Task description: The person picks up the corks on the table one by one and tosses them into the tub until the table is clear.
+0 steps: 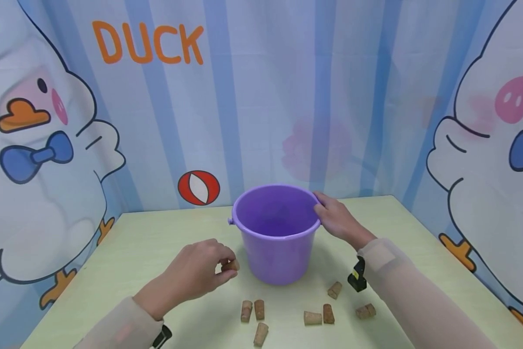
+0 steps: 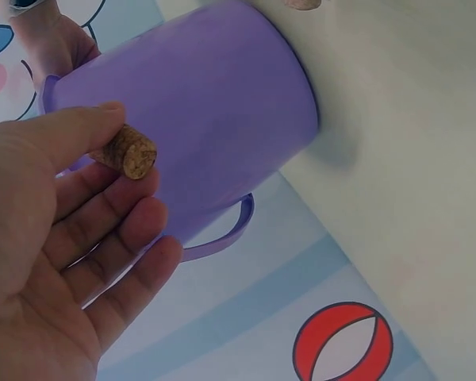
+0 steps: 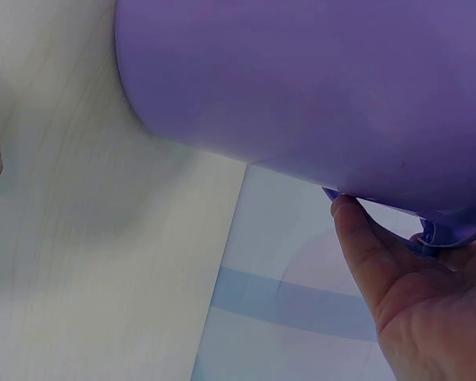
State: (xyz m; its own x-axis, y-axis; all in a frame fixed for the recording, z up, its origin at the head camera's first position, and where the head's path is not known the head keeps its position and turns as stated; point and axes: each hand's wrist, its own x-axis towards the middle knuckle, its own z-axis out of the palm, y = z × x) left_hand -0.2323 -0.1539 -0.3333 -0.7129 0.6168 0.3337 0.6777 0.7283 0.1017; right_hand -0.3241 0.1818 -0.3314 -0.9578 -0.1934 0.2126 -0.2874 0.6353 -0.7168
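Observation:
Between thumb and fingertips, my left hand (image 1: 198, 269) pinches a cork (image 2: 132, 152), just left of the purple bucket (image 1: 279, 257). In the left wrist view the cork's speckled end faces the camera and the other fingers are loosely bent. My right hand (image 1: 337, 218) grips the bucket at the right side of its rim, where the handle joins. The bucket stands upright on the table, its mouth showing, and its handle (image 2: 230, 238) hangs down behind it. The part of its floor nearest me is hidden by the front wall.
Several corks lie on the pale table (image 1: 170, 232) in front of the bucket, among them an upright-lying pair with one cork (image 1: 260, 310), a pale cork (image 1: 312, 318) and a cork (image 1: 366, 311) by my right sleeve. A duck-print curtain (image 1: 270, 97) rises behind.

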